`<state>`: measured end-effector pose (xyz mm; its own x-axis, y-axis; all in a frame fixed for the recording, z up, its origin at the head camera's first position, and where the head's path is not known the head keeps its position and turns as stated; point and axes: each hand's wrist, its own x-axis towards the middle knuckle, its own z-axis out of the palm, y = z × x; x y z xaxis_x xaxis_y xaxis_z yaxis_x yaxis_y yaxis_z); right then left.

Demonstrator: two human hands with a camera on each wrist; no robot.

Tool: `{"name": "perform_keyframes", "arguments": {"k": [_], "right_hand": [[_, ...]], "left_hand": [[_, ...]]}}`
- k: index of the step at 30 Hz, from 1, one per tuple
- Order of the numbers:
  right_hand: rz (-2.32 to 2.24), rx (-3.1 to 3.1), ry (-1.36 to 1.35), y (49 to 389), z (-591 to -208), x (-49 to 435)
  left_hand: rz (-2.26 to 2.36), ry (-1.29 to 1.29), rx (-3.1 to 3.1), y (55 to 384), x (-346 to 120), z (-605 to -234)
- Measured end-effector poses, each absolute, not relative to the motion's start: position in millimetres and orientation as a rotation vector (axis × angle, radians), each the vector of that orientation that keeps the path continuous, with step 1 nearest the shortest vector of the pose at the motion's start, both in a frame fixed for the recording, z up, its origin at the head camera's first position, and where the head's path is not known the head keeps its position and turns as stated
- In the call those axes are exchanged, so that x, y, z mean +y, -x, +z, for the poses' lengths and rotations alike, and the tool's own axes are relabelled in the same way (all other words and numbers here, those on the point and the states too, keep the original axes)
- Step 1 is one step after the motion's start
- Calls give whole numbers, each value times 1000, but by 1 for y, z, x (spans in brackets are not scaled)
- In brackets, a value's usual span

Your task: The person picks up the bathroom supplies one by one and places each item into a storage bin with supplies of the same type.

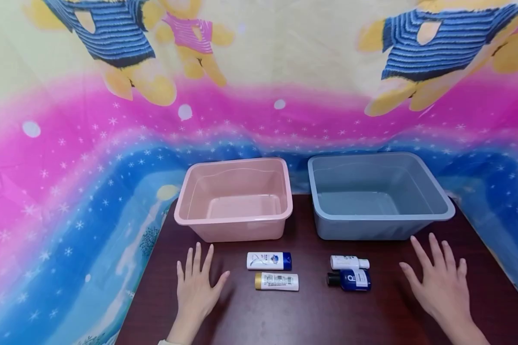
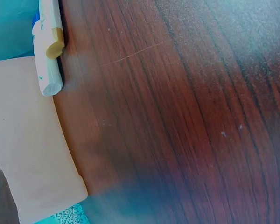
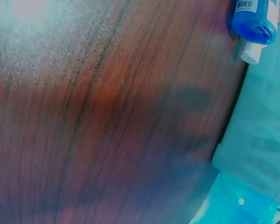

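In the head view my left hand (image 1: 197, 286) is spread with straight fingers left of two bottles and holds nothing. Those are a white bottle with a blue cap (image 1: 267, 261) and, nearer me, a white bottle with a gold cap (image 1: 277, 281). My right hand (image 1: 442, 282), also spread and holding nothing, is right of a small white bottle (image 1: 348, 262) and a dark blue bottle with a black cap (image 1: 356, 280). All of the bottles lie on their sides. The right wrist view shows the blue bottle's base (image 3: 254, 28) but no hand.
A pink basin (image 1: 233, 230) stands at the table's back left, and a grey-blue basin (image 1: 371, 231) at the back right, with a gap between them. The dark wooden table (image 1: 311, 316) ends at a patterned cloth (image 1: 259, 120) behind and at both sides.
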<state>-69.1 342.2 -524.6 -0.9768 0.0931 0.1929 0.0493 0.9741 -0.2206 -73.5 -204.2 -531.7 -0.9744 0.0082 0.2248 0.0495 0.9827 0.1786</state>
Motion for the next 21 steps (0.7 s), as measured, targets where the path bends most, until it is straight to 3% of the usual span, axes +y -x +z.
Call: {"name": "perform_keyframes", "arguments": {"k": [21], "right_hand": [[477, -2689, 108, 77, -492, 360]], "left_hand": [[-272, 29, -2932, 74, -205, -533]]}}
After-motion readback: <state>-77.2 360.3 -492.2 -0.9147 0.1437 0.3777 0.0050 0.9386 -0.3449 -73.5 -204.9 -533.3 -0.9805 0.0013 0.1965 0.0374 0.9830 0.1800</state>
